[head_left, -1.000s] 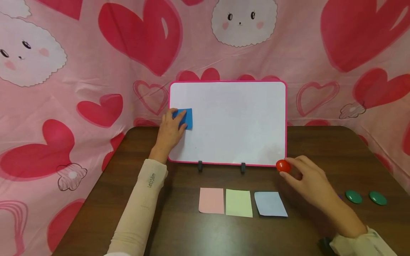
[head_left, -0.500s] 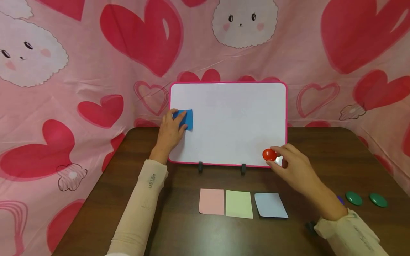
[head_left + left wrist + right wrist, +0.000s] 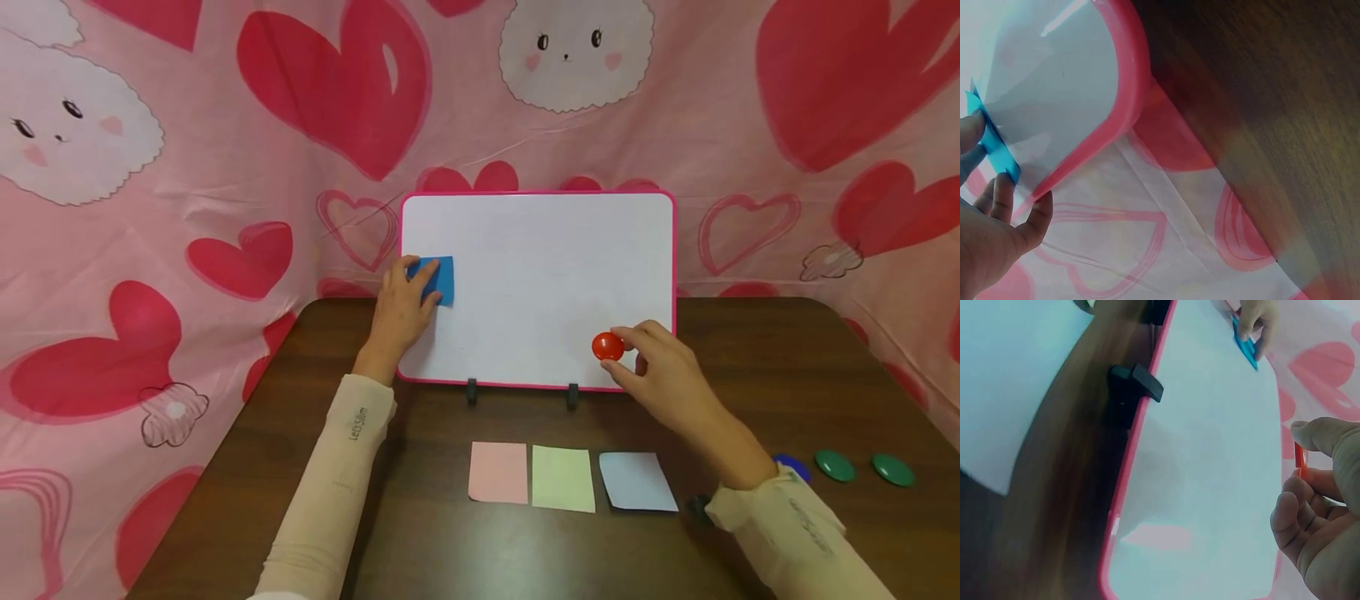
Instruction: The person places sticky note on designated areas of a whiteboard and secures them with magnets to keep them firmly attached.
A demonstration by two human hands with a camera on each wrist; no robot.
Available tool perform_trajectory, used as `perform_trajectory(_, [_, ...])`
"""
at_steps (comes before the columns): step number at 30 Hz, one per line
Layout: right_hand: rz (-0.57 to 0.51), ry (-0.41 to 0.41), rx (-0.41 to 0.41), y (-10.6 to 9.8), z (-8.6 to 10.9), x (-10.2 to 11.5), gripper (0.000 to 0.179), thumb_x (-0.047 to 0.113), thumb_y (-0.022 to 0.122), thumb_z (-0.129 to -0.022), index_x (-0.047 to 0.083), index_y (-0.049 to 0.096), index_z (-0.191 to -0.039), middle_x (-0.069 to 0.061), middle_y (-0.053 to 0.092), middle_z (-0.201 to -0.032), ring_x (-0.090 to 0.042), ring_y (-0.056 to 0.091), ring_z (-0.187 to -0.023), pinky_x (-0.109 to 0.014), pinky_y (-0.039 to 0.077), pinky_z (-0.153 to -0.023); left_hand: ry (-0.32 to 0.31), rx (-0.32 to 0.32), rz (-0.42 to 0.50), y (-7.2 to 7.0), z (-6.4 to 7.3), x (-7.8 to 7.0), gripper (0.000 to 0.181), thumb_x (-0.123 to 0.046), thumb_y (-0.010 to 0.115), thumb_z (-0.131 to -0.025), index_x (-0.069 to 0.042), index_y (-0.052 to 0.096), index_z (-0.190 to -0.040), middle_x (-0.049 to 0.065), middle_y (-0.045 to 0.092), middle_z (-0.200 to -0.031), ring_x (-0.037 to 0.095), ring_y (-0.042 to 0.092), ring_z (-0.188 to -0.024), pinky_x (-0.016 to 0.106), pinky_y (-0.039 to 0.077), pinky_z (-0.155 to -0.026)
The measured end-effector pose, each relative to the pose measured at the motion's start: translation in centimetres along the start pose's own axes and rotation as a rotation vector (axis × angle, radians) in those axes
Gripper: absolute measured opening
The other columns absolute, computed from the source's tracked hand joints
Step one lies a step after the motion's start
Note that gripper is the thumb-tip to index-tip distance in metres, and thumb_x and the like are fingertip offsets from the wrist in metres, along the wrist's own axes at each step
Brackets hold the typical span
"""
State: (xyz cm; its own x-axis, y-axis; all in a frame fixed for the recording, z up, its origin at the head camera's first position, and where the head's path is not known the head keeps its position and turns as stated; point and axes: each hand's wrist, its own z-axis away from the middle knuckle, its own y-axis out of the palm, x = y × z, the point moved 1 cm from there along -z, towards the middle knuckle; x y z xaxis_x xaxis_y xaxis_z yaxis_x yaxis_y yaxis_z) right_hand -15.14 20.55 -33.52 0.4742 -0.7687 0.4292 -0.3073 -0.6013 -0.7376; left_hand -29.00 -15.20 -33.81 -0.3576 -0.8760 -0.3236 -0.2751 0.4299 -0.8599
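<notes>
Red disc (image 3: 607, 346), right of centre, could slip because my right hand (image 3: 667, 375) pinches only its rim, and the blue note (image 3: 447, 279), left of centre, could drop if my left hand (image 3: 399, 312), pressing it, lifts.

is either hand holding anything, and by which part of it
The right hand pinches the red disc by its rim, between thumb and finger. The left hand touches the blue note on the whiteboard, without a clear grip.
</notes>
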Motion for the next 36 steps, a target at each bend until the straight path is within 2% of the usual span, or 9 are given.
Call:
perform_trajectory(7, [-0.007,-0.048,-0.024,0.5,-1.1,0.7,0.040,0.006,0.085,-0.080,-0.001,0.070,-0.116,-0.007,0.060,-0.096,-0.015,0.049,-0.066,-0.029,0.045,-0.055,-0.001,-0.005,0.001,0.0,0.0,0.0,0.058,-0.025,0.064,-0.100,-0.017,0.045,-0.154,0.016,0.029,-0.152,0.039,0.034,-0.135,0.055,0.038,-0.107])
perform_trajectory(17, [-0.023,-0.030,0.012,1.6,-2.5,1.7,0.041,0.007,0.083,-0.083,-0.002,0.068,-0.119,-0.009,0.059,-0.099,-0.018,0.050,-0.070,-0.032,0.047,-0.058,0.000,-0.005,0.007,0.0,0.0,0.0,0.058,-0.024,0.065,-0.100,-0.016,0.044,-0.154,0.016,0.028,-0.152,0.040,0.033,-0.136,0.056,0.039,-0.107])
perform_trajectory(28, [-0.003,-0.062,-0.006,2.9,-4.4,2.8,0.041,0.010,0.084,-0.082,-0.001,0.068,-0.119,-0.009,0.058,-0.099,-0.020,0.051,-0.071,-0.035,0.050,-0.063,-0.007,0.000,0.011,0.1,0.1,0.1,0.059,-0.025,0.064,-0.100,-0.018,0.043,-0.154,0.015,0.028,-0.153,0.039,0.033,-0.136,0.055,0.040,-0.106])
perform_trajectory(36, [0.001,-0.074,0.003,3.9,-5.6,3.7,0.041,0.012,0.083,-0.084,0.000,0.067,-0.119,-0.010,0.058,-0.101,-0.024,0.055,-0.081,-0.037,0.055,-0.070,-0.028,0.000,0.019,0.2,0.1,0.1,0.058,-0.026,0.063,-0.100,-0.019,0.044,-0.155,0.014,0.028,-0.153,0.038,0.033,-0.135,0.054,0.044,-0.102])
